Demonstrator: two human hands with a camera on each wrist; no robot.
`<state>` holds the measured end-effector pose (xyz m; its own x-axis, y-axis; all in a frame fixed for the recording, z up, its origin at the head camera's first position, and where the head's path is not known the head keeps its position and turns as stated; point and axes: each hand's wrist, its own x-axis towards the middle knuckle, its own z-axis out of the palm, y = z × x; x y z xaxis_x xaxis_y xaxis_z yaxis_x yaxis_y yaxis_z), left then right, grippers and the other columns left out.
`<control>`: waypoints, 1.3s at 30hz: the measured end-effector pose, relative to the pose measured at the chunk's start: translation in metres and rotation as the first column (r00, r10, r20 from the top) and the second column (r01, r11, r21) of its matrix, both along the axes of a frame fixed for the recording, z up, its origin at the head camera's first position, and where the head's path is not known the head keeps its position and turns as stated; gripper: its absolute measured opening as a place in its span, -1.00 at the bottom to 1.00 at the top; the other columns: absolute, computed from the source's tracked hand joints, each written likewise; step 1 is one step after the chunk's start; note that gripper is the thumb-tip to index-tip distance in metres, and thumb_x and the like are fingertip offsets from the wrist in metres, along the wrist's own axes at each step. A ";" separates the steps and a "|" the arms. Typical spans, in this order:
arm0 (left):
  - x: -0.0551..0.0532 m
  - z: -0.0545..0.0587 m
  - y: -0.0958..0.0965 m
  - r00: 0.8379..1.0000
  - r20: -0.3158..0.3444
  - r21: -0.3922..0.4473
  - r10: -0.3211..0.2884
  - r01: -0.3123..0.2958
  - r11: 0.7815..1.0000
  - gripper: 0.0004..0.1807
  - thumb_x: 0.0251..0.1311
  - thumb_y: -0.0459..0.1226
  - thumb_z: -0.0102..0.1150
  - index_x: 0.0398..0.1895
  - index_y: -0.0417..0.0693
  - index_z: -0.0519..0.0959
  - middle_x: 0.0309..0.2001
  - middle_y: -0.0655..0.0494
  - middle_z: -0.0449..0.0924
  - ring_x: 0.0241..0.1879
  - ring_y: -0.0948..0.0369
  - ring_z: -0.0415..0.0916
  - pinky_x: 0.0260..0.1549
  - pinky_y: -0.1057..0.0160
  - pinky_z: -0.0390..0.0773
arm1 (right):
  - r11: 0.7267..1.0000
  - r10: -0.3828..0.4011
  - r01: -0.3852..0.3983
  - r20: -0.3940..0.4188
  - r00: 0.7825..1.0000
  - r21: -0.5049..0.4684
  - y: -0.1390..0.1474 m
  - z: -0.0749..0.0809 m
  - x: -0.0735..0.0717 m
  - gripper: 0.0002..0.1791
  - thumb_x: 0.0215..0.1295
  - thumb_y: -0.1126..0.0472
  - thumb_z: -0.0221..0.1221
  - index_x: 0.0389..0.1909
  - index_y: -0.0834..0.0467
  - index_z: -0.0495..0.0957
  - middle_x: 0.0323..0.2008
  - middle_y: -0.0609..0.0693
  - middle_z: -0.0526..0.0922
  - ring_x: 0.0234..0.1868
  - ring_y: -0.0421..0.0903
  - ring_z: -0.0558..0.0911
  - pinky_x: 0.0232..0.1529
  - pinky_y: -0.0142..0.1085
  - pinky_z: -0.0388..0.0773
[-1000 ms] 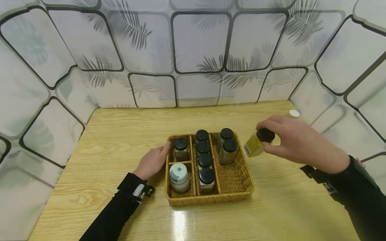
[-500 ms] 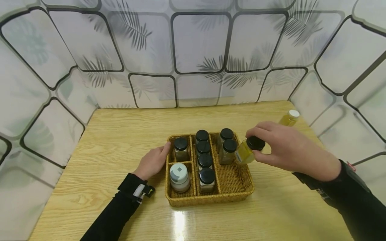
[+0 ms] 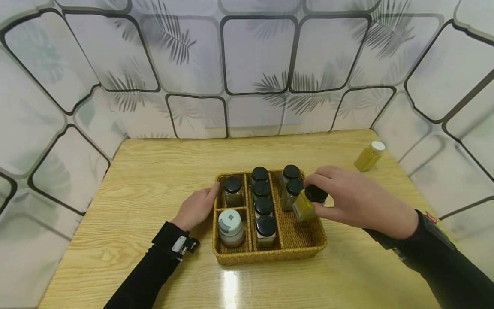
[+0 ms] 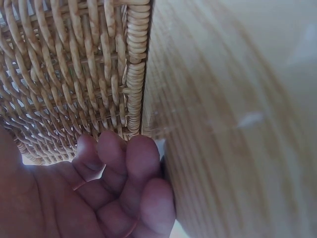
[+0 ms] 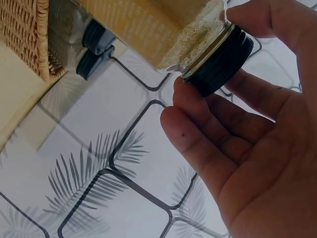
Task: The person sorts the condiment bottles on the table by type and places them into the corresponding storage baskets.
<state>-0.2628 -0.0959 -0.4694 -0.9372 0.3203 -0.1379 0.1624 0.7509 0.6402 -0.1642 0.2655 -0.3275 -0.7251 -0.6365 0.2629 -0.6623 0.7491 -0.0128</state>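
Observation:
A divided wicker basket [image 3: 270, 256] sits on the table, holding several black-capped jars. My left hand [image 3: 194, 207] holds its left side, thumb at the rim; in the left wrist view, bent fingers [image 4: 141, 158] lie against the woven wall. My right hand [image 3: 349, 197] pinches the black cap of a glass spice jar [image 3: 302, 209] with yellowish contents. The jar hangs tilted over the right compartment, close beside two black-capped jars [image 3: 292, 193]. In the right wrist view, thumb and fingers are around the cap [image 5: 220, 62], and granules show through the glass.
A jar with a pale lid [image 3: 230, 224] stands in the front left compartment, behind it a black-capped jar [image 3: 233, 191]. A row of jars [image 3: 265, 229] fills the middle compartment. A white-capped yellow jar [image 3: 368, 158] stands at the table's back right, near the patterned fabric wall [image 3: 258, 56].
My right hand has carried the yellowish jar leftward and slightly down, from beside the basket to over its right compartment. The left hand stays at the basket's side.

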 end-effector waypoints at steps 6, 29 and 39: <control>0.000 -0.001 0.000 1.000 -0.005 0.005 0.000 0.000 1.000 -0.05 0.48 0.35 -0.65 0.23 -0.15 0.56 0.08 -0.16 0.63 0.17 -0.08 0.58 0.12 -0.12 0.47 | 1.000 0.003 -0.003 -0.015 1.000 0.014 -0.004 -0.013 -0.003 -0.59 0.09 0.11 0.38 -0.03 0.08 0.58 -0.22 -0.07 0.61 -0.37 -0.24 0.49 -0.38 -0.30 0.49; 0.000 0.000 0.000 1.000 0.010 -0.010 -0.004 0.004 1.000 -0.09 0.47 0.36 -0.66 0.01 -0.11 0.59 -0.47 -0.09 0.40 -0.12 0.09 0.58 -0.08 0.02 0.44 | 0.999 -0.024 0.022 0.029 0.999 0.041 -0.016 -0.045 -0.008 -0.64 0.10 0.10 0.39 -0.08 0.10 0.60 -0.28 -0.08 0.56 -0.42 -0.26 0.40 -0.43 -0.35 0.45; 0.000 0.000 0.000 1.000 0.009 0.005 -0.003 0.003 1.000 -0.05 0.48 0.35 -0.65 0.19 -0.15 0.58 -0.05 -0.23 0.65 0.13 -0.06 0.59 0.11 -0.09 0.48 | 0.999 -0.007 0.006 0.026 1.000 0.040 -0.017 -0.052 -0.010 -0.62 0.10 0.14 0.40 -0.06 0.12 0.60 -0.26 -0.07 0.56 -0.41 -0.26 0.43 -0.41 -0.33 0.47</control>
<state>-0.2627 -0.0963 -0.4698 -0.9349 0.3240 -0.1451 0.1588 0.7473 0.6453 -0.1742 0.2481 -0.3793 -0.7358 -0.6412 0.2180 -0.6570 0.7539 -0.0003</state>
